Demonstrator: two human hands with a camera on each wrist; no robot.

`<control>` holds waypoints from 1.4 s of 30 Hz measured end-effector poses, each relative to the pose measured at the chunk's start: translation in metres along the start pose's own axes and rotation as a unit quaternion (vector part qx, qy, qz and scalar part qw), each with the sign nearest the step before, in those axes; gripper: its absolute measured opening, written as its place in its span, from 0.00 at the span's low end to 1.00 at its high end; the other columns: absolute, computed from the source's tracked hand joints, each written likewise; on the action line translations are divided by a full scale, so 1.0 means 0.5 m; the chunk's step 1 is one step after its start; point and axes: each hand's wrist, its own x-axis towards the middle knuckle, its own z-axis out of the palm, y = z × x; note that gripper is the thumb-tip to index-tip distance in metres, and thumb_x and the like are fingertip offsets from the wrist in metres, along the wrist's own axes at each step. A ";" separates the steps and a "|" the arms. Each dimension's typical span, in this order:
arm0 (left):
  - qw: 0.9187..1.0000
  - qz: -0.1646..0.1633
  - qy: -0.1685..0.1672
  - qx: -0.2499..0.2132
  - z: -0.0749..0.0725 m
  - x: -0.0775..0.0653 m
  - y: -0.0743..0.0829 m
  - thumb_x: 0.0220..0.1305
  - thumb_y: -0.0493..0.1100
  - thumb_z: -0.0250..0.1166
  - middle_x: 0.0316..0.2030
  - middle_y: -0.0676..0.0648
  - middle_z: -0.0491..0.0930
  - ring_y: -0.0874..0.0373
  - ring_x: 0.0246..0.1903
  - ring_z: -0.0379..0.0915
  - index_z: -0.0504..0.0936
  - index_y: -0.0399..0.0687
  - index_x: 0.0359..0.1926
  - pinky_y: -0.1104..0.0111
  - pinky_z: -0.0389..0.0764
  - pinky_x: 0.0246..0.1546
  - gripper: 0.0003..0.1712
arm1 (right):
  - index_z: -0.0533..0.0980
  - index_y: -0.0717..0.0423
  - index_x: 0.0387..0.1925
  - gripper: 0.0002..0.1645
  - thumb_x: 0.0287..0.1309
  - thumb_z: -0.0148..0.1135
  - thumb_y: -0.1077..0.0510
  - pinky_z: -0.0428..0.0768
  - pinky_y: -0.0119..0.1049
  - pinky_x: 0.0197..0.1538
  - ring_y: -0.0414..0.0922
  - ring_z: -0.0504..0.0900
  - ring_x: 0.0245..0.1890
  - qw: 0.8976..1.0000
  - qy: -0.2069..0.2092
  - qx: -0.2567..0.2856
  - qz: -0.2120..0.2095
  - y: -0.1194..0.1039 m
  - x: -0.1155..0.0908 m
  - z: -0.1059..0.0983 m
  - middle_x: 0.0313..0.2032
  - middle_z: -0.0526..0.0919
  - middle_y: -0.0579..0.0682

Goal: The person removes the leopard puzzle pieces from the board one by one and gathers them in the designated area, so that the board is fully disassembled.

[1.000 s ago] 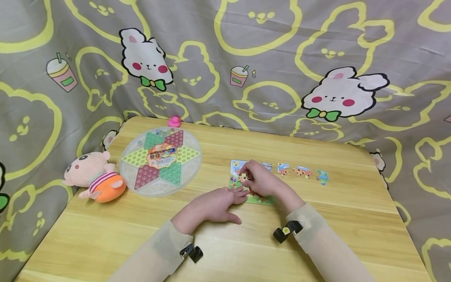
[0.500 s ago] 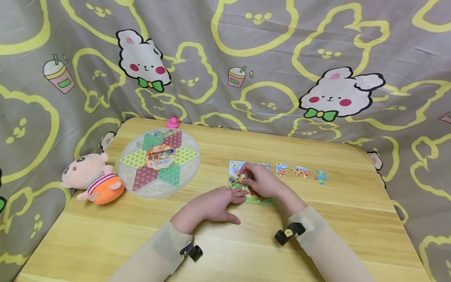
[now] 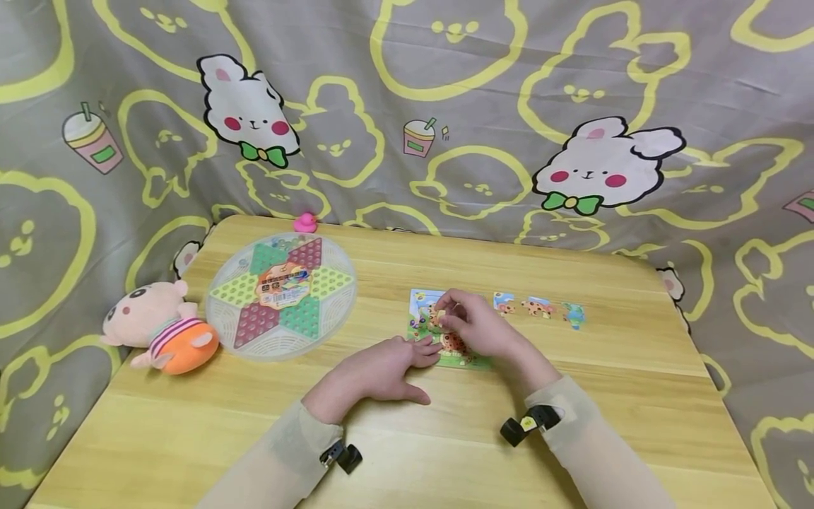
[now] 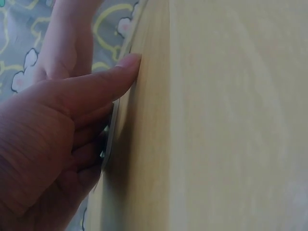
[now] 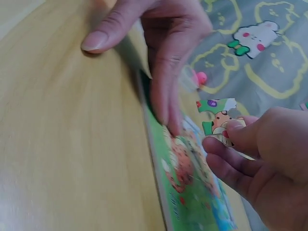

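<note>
A colourful jigsaw board (image 3: 467, 362) with a spotted cartoon animal lies flat on the table. My right hand (image 3: 480, 325) is over its upper part, pinching a jigsaw piece (image 5: 219, 120) between thumb and fingers. In the right wrist view that piece shows green, a purple flower and orange spots, held just off the board. My left hand (image 3: 384, 371) rests with its fairly straight fingers on the board's lower left edge, thumb out on the wood. To the right lie three loose jigsaw pieces: one with blue sky (image 3: 504, 304), one spotted (image 3: 537, 307), one blue-green (image 3: 574, 316).
A round Chinese checkers board (image 3: 331, 314) lies left of the hands. Beside it are a plush toy (image 3: 162, 326) in orange and, at the back edge, a pink rubber duck (image 3: 305, 223). A patterned curtain (image 3: 362, 42) hangs behind the wooden table (image 3: 191, 438).
My right hand has shifted slightly to the right over the board, still pinching the jigsaw piece. My left hand stays in place on the board's edge. The head view has turned a little.
</note>
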 end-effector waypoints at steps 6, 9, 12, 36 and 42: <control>1.000 -0.003 0.002 0.006 -0.001 -0.002 0.002 0.64 0.61 0.75 0.78 0.54 0.61 0.55 0.78 0.53 0.73 0.47 0.76 0.47 0.57 0.77 0.45 | 0.79 0.59 0.54 0.11 0.74 0.62 0.67 0.87 0.47 0.43 0.53 0.88 0.39 0.998 0.009 0.046 0.032 0.007 -0.031 -0.035 0.39 0.83 0.55; 1.000 -0.003 0.003 0.008 -0.002 -0.004 0.004 0.64 0.62 0.75 0.78 0.54 0.62 0.54 0.79 0.54 0.73 0.47 0.76 0.48 0.56 0.77 0.46 | 0.78 0.64 0.56 0.12 0.74 0.60 0.69 0.89 0.50 0.44 0.58 0.89 0.40 0.996 0.019 0.074 0.045 0.015 -0.048 -0.056 0.39 0.83 0.59; 1.000 -0.004 0.004 0.009 -0.005 -0.005 0.005 0.64 0.61 0.75 0.78 0.53 0.62 0.53 0.79 0.53 0.73 0.46 0.76 0.49 0.56 0.78 0.46 | 0.76 0.69 0.56 0.13 0.73 0.60 0.70 0.89 0.51 0.44 0.62 0.88 0.40 0.994 0.037 0.089 0.055 0.023 -0.062 -0.076 0.40 0.84 0.61; 1.000 -0.013 0.000 -0.003 0.001 -0.003 0.005 0.65 0.61 0.75 0.79 0.54 0.61 0.54 0.80 0.51 0.72 0.47 0.77 0.47 0.55 0.78 0.46 | 0.77 0.76 0.53 0.14 0.69 0.64 0.73 0.89 0.40 0.37 0.56 0.87 0.35 0.986 0.090 0.065 0.126 0.081 -0.164 -0.138 0.38 0.84 0.62; 1.000 -0.015 0.000 -0.003 0.002 -0.001 0.005 0.65 0.61 0.75 0.79 0.56 0.60 0.55 0.80 0.51 0.72 0.48 0.77 0.48 0.54 0.78 0.46 | 0.79 0.75 0.49 0.10 0.67 0.66 0.74 0.88 0.37 0.33 0.52 0.86 0.31 0.988 0.095 0.033 0.117 0.110 -0.163 -0.130 0.35 0.84 0.60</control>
